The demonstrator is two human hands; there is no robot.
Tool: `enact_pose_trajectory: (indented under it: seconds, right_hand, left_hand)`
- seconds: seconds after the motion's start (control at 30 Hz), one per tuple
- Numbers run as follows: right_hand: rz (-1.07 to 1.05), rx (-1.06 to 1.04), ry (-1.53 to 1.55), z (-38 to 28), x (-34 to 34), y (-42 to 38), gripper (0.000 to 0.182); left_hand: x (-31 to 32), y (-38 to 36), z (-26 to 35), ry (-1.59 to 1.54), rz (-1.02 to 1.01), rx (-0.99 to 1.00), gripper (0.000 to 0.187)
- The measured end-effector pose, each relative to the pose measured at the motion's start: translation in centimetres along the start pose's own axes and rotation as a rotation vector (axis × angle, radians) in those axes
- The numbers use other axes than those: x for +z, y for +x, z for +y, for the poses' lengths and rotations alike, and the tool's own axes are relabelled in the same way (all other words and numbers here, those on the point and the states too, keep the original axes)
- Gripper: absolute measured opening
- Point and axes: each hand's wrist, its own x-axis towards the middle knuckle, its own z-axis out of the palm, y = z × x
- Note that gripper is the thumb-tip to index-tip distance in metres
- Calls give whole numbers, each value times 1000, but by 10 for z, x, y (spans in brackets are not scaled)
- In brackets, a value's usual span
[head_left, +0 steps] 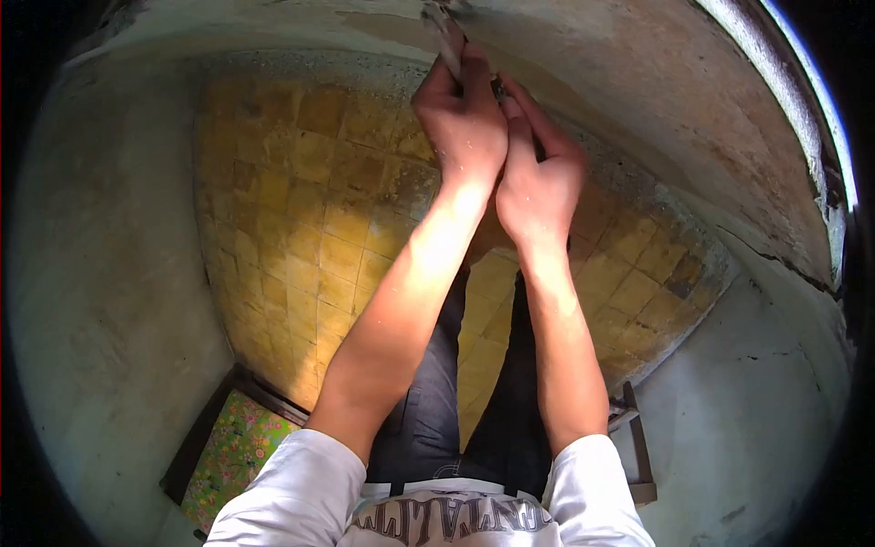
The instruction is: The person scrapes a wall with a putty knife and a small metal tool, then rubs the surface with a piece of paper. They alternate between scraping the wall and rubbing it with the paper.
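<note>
Tool (447, 36) gripped by yr left hand (463, 123) at the wall (656, 82); right hand (538, 182) fingers curled beside it, yellow tiled floor (310, 237) below

One camera sits on my head, a wide fisheye looking forward and steeply down. It is close to my fingers (510, 118), which reach high in the view; the tiled floor (301, 255) lies far below them.

Floor (301, 246): worn yellow square tiles, stained and dulled, darker along the wall edges. On it, lower left: dark wooden frame (196, 428) enclosing a green floral-patterned panel (235, 451).
</note>
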Motion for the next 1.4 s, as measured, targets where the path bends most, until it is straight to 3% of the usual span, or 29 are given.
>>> enact_pose_trajectory:
  seconds: [0.1,0.2,0.33,0.43,0.53,0.7,0.8,0.9,1.07,1.13,1.2,1.33,1.4]
  right_hand:
    - [16,-53,8,1,7,-3,30]
    - [41,-76,-1,-8,-1,-6,30]
    - [14,54,50,-8,1,3,30]
    - [19,-70,16,-3,5,-5,29]
    - [29,-122,39,-3,-5,-6,31]
    - [32,27,40,-1,8,0,29]
    - [59,-100,52,2,8,-7,29]
    - [58,-83,37,-7,-1,-6,30]
    - [33,-58,58,-1,13,-4,31]
    - [51,-107,33,0,11,-7,32]
    - [61,-61,75,-7,4,-10,32]
    - [37,-38,-80,-16,6,1,33]
    - [45,-24,32,-11,11,4,31]
  left_hand:
    - [-5,0,-6,-84,-5,-35,36]
    - [7,-6,-9,-43,94,112,32]
    - [3,-1,-2,-9,9,8,36]
    - [-3,-3,-4,-143,13,-60,35]
    - [6,-10,-7,-20,68,95,33]
    - [-2,1,-3,-56,30,32,37]
    - [-5,-4,-7,-62,31,44,36]
    - [3,-5,-2,-10,57,65,35]
    - [-17,5,9,97,-44,-195,42]
    - [-13,-1,5,105,-33,-149,42]
    - [-2,-4,2,17,55,57,33]
    - [-2,4,5,53,106,101,22]
    - [-4,10,0,-44,53,39,22]
